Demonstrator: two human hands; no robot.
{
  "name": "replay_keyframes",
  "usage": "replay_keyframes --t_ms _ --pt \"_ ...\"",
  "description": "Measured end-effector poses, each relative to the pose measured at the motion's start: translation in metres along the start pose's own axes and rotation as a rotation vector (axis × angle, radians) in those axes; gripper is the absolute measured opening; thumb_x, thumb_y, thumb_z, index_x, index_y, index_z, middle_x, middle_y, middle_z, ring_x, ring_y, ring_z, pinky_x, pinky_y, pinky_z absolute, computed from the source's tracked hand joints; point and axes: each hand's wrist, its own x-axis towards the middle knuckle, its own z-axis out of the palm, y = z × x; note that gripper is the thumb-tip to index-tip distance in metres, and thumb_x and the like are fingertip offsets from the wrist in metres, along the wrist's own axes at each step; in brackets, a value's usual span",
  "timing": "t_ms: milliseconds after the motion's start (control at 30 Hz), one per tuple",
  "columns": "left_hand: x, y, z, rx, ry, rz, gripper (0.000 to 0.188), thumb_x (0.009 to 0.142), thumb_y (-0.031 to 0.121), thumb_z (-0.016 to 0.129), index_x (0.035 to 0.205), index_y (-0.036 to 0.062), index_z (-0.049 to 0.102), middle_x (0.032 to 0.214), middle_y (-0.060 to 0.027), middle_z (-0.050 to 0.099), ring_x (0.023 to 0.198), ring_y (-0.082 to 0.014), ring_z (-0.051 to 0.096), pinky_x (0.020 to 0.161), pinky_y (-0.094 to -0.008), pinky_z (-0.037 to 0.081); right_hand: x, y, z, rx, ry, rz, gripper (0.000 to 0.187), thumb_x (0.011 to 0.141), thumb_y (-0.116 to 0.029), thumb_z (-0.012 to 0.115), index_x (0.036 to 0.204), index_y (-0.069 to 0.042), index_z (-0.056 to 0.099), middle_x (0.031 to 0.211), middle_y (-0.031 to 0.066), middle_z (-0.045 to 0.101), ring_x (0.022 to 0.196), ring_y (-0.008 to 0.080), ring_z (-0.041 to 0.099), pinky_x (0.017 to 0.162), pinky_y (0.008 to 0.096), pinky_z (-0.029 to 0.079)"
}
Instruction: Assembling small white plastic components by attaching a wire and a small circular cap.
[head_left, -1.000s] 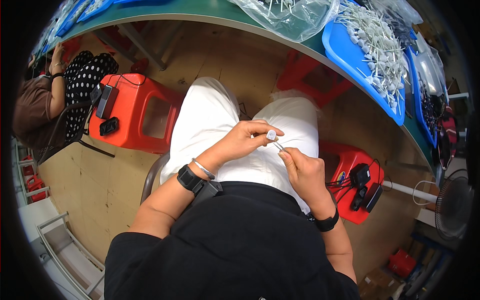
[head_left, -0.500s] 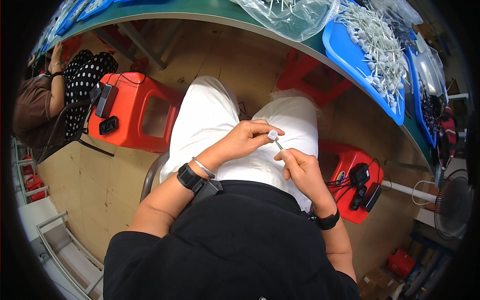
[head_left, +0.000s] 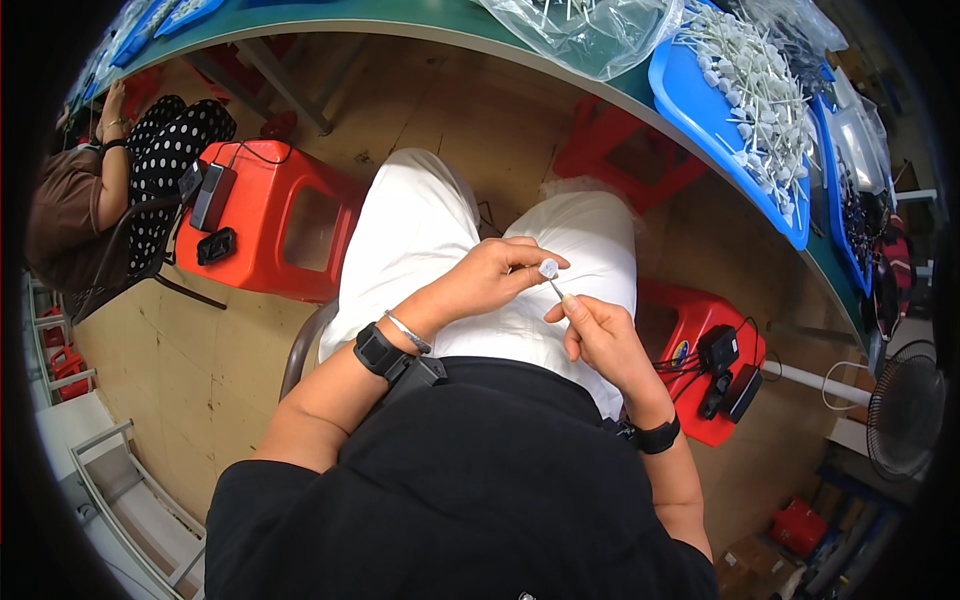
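Note:
My left hand (head_left: 490,275) is above my lap, thumb and fingers pinching a small whitish, round-faced piece (head_left: 548,268) at the fingertips. My right hand (head_left: 603,338) is just to the right and nearer my body, its thumb and forefinger closed on a thin metal rod (head_left: 556,289). The rod's far end meets the whitish piece or lies right against it; whether the two are joined I cannot tell. My right fingers hide the rod's near end.
A blue tray (head_left: 690,108) heaped with white-headed thin sticks (head_left: 752,110) stands on the green table (head_left: 420,18). Red stools (head_left: 262,215) flank me, bearing black devices (head_left: 722,350). A fan (head_left: 905,410) is at right; another person (head_left: 85,215) sits at left.
The whitish piece has shifted very slightly to the right and looks a little turned. My right thumb and forefinger have moved slightly on the rod. Both grips are kept.

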Motion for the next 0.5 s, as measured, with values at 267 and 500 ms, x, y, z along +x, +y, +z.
replay_keyframes --t_ms 267,500 --pt "-0.0005 0.0000 0.0008 0.061 0.010 -0.005 0.023 0.098 0.014 0.063 0.117 0.0062 0.072 0.086 -0.0062 0.063 0.080 -0.0145 0.058 0.072 -0.0291 0.048 0.0010 0.0035 -0.0012 -0.003 0.000 -0.006 0.041 0.107 -0.034 0.047 0.097 -0.002 0.072 0.055 -0.0013 0.054 0.052 0.0052 0.046 0.054 0.0243 0.039" --pt "-0.0012 -0.0033 0.0019 0.172 0.036 0.036 0.022 0.096 0.013 0.063 0.115 0.0063 0.073 0.086 -0.0084 0.065 0.077 -0.0179 0.060 0.070 -0.0317 0.049 0.0053 0.0087 -0.0017 0.016 -0.012 -0.005 0.042 0.108 -0.034 0.045 0.099 -0.002 0.071 0.054 -0.0019 0.054 0.046 0.0025 0.036 0.047 0.0215 0.031"
